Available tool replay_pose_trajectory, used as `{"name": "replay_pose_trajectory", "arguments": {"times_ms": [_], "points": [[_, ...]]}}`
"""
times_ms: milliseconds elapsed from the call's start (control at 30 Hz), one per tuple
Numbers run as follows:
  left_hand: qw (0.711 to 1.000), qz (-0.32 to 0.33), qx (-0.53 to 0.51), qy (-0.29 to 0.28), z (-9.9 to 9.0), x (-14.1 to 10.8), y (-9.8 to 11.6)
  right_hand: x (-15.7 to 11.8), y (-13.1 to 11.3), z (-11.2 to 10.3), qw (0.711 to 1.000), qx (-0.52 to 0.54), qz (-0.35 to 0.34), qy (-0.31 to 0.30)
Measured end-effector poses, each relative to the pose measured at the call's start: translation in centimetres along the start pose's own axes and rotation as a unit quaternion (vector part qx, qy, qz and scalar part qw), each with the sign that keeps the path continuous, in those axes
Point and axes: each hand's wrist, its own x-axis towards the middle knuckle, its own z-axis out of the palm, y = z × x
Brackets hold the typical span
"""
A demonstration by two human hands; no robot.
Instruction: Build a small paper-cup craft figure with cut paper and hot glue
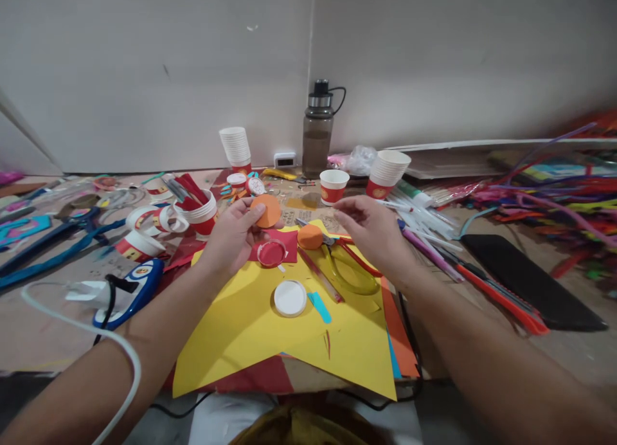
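My left hand [236, 229] pinches an orange paper disc [267, 211] between thumb and fingers, above the yellow paper [231, 342]. My right hand [369, 229] hovers to the right of it, fingers loosely bent and apart, with nothing visible in them; a white-and-red paper cup [333, 186] stands just behind. Between the hands lie a second orange disc [310, 236], yellow-and-red-handled scissors [354, 268] and a reddish pencil [321, 274]. Nearer to me are a red ring-shaped piece [270, 253] on red paper, a white round lid [290, 298] and a blue paper scrap [319, 307].
Stacked paper cups [387, 173] and a water bottle [317, 136] stand near the wall. At right lie a black phone [530, 281], a red cutter [506, 297] and pipe cleaners [544, 200]. A glue gun [135, 287] with a white cord lies left, beside a cup of markers [197, 213].
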Motion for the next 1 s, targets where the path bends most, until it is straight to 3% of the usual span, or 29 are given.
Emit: {"name": "replay_pose_trajectory", "arguments": {"times_ms": [100,233,333,467,567,667,767,900,1000], "points": [[1.000,0.004,-0.001,0.004,-0.1,0.0,0.1,-0.1,0.9,1.1,0.990,-0.124,-0.037,-0.052],[0.999,0.004,0.034,-0.002,-0.1,0.0,-0.1,0.3,2.1,2.9,0.959,-0.254,-0.017,-0.122],[0.998,-0.001,0.063,-0.017,-0.2,0.1,-0.3,0.7,2.4,3.6,0.958,-0.250,-0.011,-0.143],[0.984,-0.035,0.146,-0.097,-1.1,0.1,0.9,0.8,2.0,3.0,0.985,-0.141,0.040,-0.089],[0.921,-0.088,0.295,-0.239,-2.3,0.0,2.6,0.6,1.6,2.2,0.988,-0.007,0.123,-0.093],[0.858,-0.097,0.385,-0.326,-3.0,-0.3,3.9,0.5,1.4,1.8,0.968,0.099,0.210,-0.095],[0.796,-0.070,0.452,-0.397,-3.1,-0.6,4.3,0.5,1.2,1.7,0.955,0.148,0.235,-0.101],[0.736,-0.056,0.508,-0.445,-3.1,-0.8,5.2,0.3,0.7,1.6,0.951,0.180,0.222,-0.117],[0.733,-0.039,0.551,-0.396,-3.2,-0.8,6.1,0.0,0.0,1.4,0.950,0.178,0.220,-0.132]]}}
